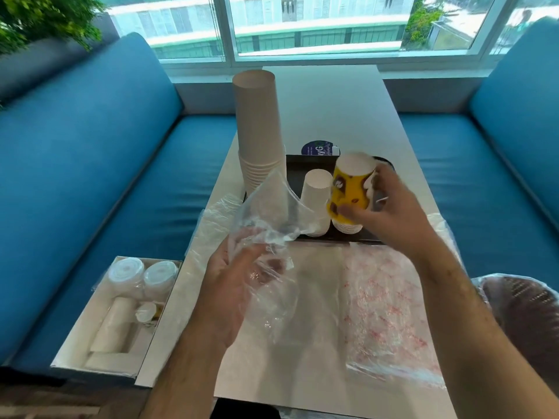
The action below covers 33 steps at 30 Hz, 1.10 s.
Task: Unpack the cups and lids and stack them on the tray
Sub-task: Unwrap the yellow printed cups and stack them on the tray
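Left hand [233,285] grips clear plastic bag [266,213]; right hand [390,213] clamps yellow cup stack [351,189] over black tray [305,164].

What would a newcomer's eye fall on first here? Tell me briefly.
The tall stack of white cups towering at the left end of the black tray. Next, the yellow cup stack gripped upside down in the right hand over the tray, and the crumpled clear plastic bag in the left hand.

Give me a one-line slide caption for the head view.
Right hand lowers yellow cups onto the tray; left hand holds the emptied plastic wrapper.
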Available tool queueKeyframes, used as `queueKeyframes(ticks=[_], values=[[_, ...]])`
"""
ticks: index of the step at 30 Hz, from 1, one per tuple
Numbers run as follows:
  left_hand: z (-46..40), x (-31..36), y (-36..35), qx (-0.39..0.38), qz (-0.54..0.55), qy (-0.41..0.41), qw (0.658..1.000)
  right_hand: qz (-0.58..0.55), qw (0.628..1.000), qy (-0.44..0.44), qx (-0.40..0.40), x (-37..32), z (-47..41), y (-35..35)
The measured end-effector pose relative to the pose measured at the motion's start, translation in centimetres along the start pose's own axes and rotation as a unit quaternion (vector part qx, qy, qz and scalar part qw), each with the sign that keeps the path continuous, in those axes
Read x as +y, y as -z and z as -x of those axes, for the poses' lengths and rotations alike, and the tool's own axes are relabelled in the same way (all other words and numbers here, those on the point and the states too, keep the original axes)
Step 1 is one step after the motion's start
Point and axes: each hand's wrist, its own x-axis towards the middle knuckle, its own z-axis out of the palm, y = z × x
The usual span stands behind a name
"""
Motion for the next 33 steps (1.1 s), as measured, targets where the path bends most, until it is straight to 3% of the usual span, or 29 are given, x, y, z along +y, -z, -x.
queueKeyframes(ticks=[4,7,22,28,33], values=[[-0.3,-0.1,0.4,0.005,0.043,0.035,0.998,0.019,0.993,0.004,0.117,0.8,-2.5,0.4],[-0.7,-0.3,0.8,0.006,0.046,0.052,0.998,0.010,0.989,-0.004,0.150,1.8,-4.0,0.3],[-1.7,-0.3,0.8,0.009,0.013,0.057,0.998,0.065,0.989,-0.106,0.083,7.2,-5.3,-2.3],[-1.7,0.0,0.1,0.019,0.008,0.047,0.999,0.091,0.982,-0.135,0.093,8.6,-5.3,-2.9],[-1.5,0.2,-0.4,0.029,0.067,0.037,0.997,0.084,0.961,-0.124,0.232,6.3,-2.9,-3.1]])
